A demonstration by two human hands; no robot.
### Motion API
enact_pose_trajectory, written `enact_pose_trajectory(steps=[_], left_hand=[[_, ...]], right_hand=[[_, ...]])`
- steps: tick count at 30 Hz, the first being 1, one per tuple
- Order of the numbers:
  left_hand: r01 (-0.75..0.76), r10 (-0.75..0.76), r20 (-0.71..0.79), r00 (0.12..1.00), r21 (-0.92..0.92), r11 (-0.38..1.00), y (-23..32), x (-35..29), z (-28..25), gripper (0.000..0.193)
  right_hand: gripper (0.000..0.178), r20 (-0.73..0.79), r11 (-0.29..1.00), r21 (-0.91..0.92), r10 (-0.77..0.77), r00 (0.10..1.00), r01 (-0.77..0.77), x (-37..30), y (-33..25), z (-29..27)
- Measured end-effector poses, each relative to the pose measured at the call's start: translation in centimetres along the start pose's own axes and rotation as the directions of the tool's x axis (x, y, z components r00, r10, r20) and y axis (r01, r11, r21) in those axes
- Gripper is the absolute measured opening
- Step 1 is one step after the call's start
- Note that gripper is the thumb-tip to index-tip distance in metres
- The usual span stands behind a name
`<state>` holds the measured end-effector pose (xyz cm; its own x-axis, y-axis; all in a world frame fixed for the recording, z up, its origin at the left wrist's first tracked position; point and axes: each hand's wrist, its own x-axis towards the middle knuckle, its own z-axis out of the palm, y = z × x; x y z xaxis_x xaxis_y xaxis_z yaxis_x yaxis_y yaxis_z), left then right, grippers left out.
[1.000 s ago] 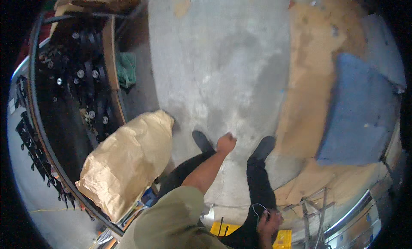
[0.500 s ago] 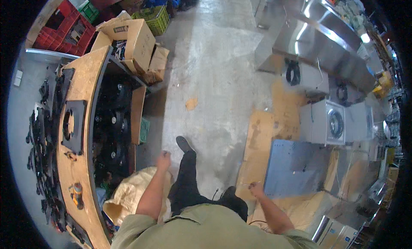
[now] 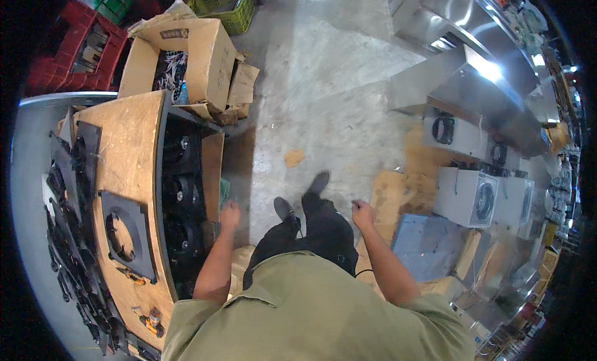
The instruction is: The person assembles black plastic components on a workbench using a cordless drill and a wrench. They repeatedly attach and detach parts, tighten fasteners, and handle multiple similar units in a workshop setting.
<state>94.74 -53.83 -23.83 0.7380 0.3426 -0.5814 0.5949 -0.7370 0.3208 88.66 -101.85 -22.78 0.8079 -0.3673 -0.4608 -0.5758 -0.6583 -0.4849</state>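
While nothing is held, the left hand (image 3: 229, 214) is seen loosely curled beside the wooden bench (image 3: 134, 168) (right hand (image 3: 362, 213) fisted, empty).

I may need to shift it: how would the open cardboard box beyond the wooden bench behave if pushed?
The cardboard box looks worn, with splayed flaps, so its walls would probably flex. Dark parts fill it, so it is likely heavy and would drag on the concrete floor rather than tip.

You are standing on the concrete floor (image 3: 323, 93), your left hand (image 3: 229, 214) hanging empty beside the wooden workbench (image 3: 127, 168) at nine o'clock, right hand (image 3: 362, 213) loosely curled.
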Motion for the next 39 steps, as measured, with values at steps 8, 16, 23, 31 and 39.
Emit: enact_pose_trajectory(steps=[8,16,23,31,39], left_hand=[[0.09,-0.088,-0.046,0.995,0.058,0.994,6.0,10.1,2.2,0.026],[0.095,-0.1,0.095,0.99,0.057,0.994,0.9,30.5,22.2,0.026],[0.114,-0.131,0.392,0.911,0.066,0.991,-4.8,29.0,26.8,0.028],[0.094,-0.053,0.301,0.952,-0.122,0.988,-1.3,33.1,24.1,0.027],[0.063,0.006,0.358,0.934,-0.181,0.981,1.4,34.6,24.6,0.024]], right_hand=[[0.035,0.266,0.966,-0.213,-0.089,0.96,0.149,22.2,-10.4,11.9],[0.085,0.403,0.878,-0.456,0.059,0.913,0.144,34.1,-4.0,36.3],[0.094,0.255,0.768,-0.632,0.08,0.964,0.104,36.8,-1.4,49.8],[0.055,0.412,0.808,-0.57,0.127,0.902,0.147,40.0,-0.2,49.2],[0.045,0.187,0.578,-0.63,-0.535,0.824,0.518,36.4,-0.2,50.3]])
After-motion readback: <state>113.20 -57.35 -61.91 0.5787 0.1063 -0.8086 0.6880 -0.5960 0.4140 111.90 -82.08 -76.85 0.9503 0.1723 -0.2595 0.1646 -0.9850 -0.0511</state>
